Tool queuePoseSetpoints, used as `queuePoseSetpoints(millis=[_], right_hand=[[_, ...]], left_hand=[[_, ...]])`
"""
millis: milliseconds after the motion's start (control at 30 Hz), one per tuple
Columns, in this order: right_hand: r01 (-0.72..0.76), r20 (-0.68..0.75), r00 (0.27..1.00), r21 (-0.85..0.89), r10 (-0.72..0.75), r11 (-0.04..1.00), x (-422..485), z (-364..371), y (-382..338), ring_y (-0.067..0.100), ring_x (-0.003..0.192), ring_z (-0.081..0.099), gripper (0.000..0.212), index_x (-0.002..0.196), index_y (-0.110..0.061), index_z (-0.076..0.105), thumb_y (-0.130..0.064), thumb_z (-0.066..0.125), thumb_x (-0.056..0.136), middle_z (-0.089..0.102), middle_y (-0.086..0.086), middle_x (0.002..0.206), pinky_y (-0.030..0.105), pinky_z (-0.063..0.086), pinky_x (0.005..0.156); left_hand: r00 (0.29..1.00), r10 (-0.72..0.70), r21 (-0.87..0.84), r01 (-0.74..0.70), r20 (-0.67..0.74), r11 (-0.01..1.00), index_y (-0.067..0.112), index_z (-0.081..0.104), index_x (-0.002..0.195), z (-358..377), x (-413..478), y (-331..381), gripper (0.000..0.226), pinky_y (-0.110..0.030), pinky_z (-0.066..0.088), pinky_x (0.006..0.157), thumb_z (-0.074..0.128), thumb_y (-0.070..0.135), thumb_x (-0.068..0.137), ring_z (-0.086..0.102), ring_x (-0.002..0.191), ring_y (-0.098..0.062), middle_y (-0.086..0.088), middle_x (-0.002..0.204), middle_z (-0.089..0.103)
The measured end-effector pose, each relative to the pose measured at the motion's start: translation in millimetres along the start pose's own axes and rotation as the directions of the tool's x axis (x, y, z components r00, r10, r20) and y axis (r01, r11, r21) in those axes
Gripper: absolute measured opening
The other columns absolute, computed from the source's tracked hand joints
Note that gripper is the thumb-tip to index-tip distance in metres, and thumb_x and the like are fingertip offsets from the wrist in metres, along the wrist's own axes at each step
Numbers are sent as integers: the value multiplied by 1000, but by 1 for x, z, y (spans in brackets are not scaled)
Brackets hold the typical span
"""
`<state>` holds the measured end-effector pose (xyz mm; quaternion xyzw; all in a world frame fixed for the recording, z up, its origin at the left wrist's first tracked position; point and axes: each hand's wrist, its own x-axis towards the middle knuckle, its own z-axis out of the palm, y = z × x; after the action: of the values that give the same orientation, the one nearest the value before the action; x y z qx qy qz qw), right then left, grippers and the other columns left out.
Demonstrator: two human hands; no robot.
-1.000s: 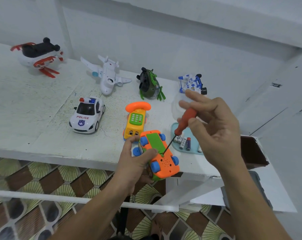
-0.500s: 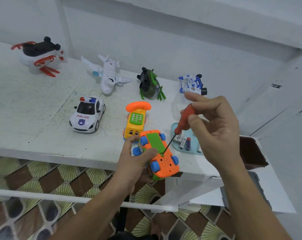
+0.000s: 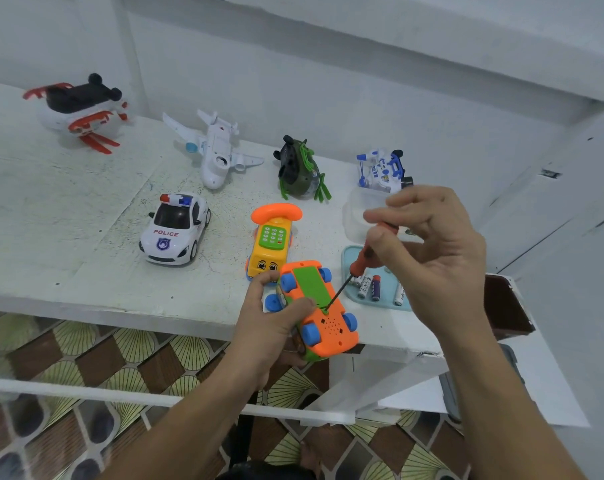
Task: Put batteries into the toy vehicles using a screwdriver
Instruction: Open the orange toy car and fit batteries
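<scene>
The left hand [image 3: 272,329] grips the upturned car [image 3: 331,329] while fingers [image 3: 380,241] of the right hand [image 3: 435,261] pinch the screwdriver [image 3: 361,263], its shaft slanting down-left to the screw [image 3: 326,309].

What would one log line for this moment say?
left hand: holds orange car upside down | right hand: pinches screwdriver, tip at edge of green cover | batteries: in tray
</scene>
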<state>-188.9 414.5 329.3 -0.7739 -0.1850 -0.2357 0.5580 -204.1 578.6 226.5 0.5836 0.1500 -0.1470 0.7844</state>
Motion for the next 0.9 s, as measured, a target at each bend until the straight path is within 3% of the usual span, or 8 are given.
queuePoseSetpoints(millis=[67,233,367,467,567,633,733,900], right_hand=[[-42,27,999,25,41,999,0,1,-2,27,73,70,12,93,-15,66,-7,69,85,63,4,112,53,54,58],[-33,50,998,37,31,999,-1,7,-7,25,64,70,39,90,-38,60,-2,73,82,67,7,86,48,56,63],[-24,47,999,6,23,1000,-3,2,-5,23,72,72,15,95,-22,64,-9,60,89,69,6,86,44,59,67],[-55,32,998,-15,55,998,-1,0,-5,19,78,71,29,96,-18,66,5,52,84,69,0,87,39,61,69],[-27,26,999,-44,28,999,1,-1,-3,18,82,70,29,95,-22,67,3,58,84,68,-6,85,36,61,69],[-22,9,1000,-23,23,999,1,0,-2,24,85,69,25,92,-23,68,0,64,83,66,-2,86,34,60,67],[-20,0,1000,1,20,1000,3,2,-2,22,89,68,22,84,-19,63,1,69,80,60,17,91,28,57,61],[-63,40,997,51,61,997,6,3,-3,23,104,67,25,81,-13,54,4,73,79,59,9,113,46,59,54]], left_hand=[[1000,1,7,-1,-3,1000,40,49,111,0,0,0,41,-36,55,46,72,16,87,71,59,-27,-19,105,69],[1000,-1,15,1,-3,1000,38,49,113,0,0,1,42,-35,54,46,72,17,86,70,57,-26,-19,103,69],[1000,-3,17,3,-8,1000,41,49,110,1,0,1,40,-35,54,45,73,18,86,71,60,-27,-17,104,69],[1000,-2,25,2,-8,1000,41,49,110,1,0,1,41,-35,55,46,73,18,86,71,62,-28,-16,105,69],[1000,-2,27,2,-8,1000,42,49,109,1,0,1,40,-36,56,45,73,18,86,71,60,-28,-16,104,69],[1000,1,28,0,-5,1000,42,49,107,1,0,2,40,-36,55,45,73,17,86,70,58,-26,-17,103,69],[1000,7,29,-6,-4,1000,42,49,106,2,-1,2,40,-36,55,44,72,16,86,71,58,-25,-15,101,69],[1000,10,32,-10,-7,999,42,48,106,1,-1,2,40,-33,53,43,72,15,87,71,58,-25,-15,102,69]])
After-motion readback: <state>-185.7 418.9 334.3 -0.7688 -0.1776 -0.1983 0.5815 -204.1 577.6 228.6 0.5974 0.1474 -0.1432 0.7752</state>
